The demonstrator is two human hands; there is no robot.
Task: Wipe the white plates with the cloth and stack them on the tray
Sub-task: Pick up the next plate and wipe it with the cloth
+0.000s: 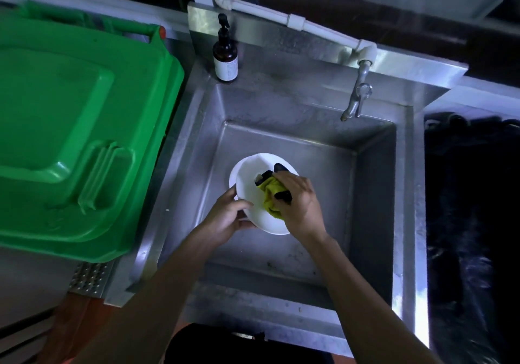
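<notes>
Over the sink (374, 183), my left hand (225, 219) grips the plate (250, 178) by its rim; my right hand (299, 204) presses the bunched cloth (271, 192) onto it.

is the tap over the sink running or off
Off, as far as the view shows: no water stream falls from the tap spout into the sink, and the basin floor below it shows no splash.
</notes>
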